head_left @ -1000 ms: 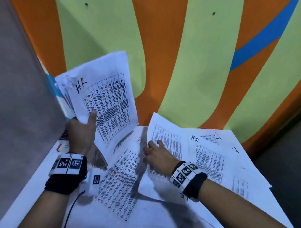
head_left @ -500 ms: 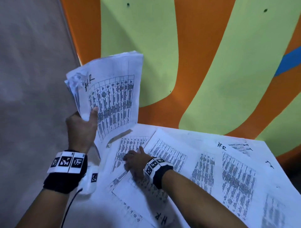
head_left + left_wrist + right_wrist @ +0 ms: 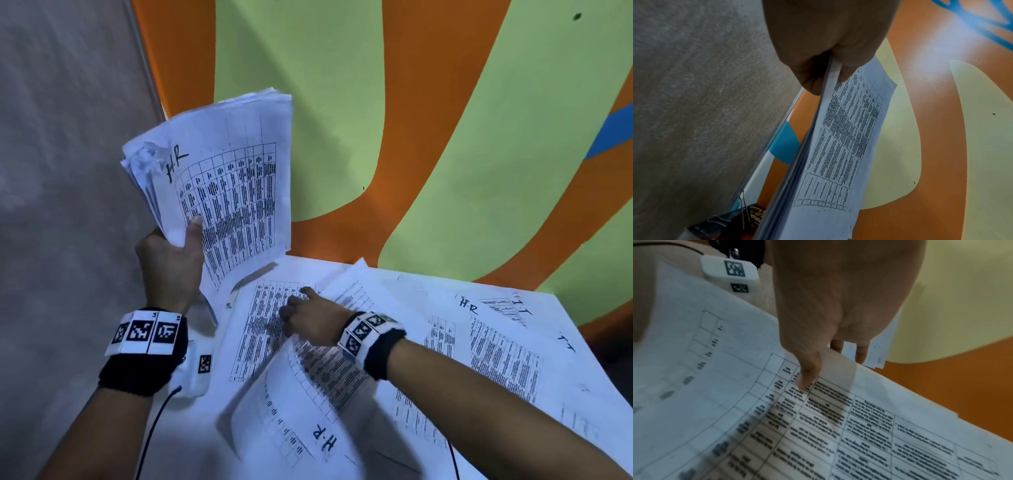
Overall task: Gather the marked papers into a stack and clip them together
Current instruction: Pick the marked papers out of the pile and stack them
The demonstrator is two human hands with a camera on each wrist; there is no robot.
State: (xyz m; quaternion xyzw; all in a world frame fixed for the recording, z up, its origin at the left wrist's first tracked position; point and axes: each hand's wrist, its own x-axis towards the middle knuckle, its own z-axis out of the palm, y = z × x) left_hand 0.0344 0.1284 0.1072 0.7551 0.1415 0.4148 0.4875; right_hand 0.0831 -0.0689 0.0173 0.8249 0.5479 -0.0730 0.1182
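Observation:
My left hand (image 3: pixel 185 236) grips a thick stack of printed papers (image 3: pixel 236 178) marked "H.R", held upright over the table's left end. In the left wrist view the thumb and fingers (image 3: pixel 830 71) pinch the stack (image 3: pixel 842 146) at its edge. My right hand (image 3: pixel 298 308) pinches a loose table-printed sheet (image 3: pixel 308 411) marked "H.R"; the sheet bows up off the other papers. The right wrist view shows the thumb (image 3: pixel 805 379) on top of that sheet (image 3: pixel 818 434) and the fingers past its far edge. A black binder clip (image 3: pixel 744 211) lies below the stack.
More printed sheets cover the white table (image 3: pixel 191 438): one marked "H.R" (image 3: pixel 467 306) and two marked "I.T" (image 3: pixel 520 306) (image 3: pixel 565 342) to the right. An orange and green wall (image 3: pixel 445 137) rises right behind the table. Grey floor (image 3: pixel 68 171) lies off the left edge.
My right hand has taken hold of the "H.R" sheet it was pressing on, and the sheet's near end now curls up. The left hand keeps its stack raised.

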